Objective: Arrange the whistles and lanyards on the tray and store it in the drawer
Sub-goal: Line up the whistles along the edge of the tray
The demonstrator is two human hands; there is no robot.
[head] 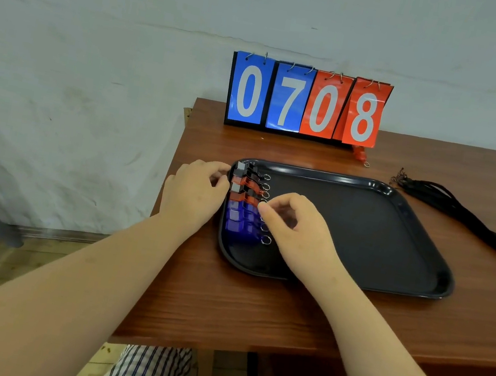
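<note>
At the left edge of the table the left hand rests just outside the tray, its fingers curled and the fingertips touching the tray's left rim beside the top of the whistle row; it is not clear whether they pinch anything, so its grip cannot be told. The tray is black, lies flat on the brown table, and is bare over most of its floor. Along its left wall a row of whistles lies side by side, running from far to near: black ones at the far end mixed with red ones, then blue ones at the near end. Each whistle has a small metal ring pointing right toward the tray's middle. The right hand hovers over the tray just right of the row, thumb and forefinger brought together in a pinch at the ring ends of the middle whistles; whether a ring sits between them cannot be told. At the far side of the table a flip scoreboard stands upright, showing 07 on blue cards and 08 on red. Just near its right foot one more red whistle lies on the table, outside the tray. To the right, a bundle of black lanyards lies on the table beyond the tray's far right corner, apart from the rim and running off the right edge.
</note>
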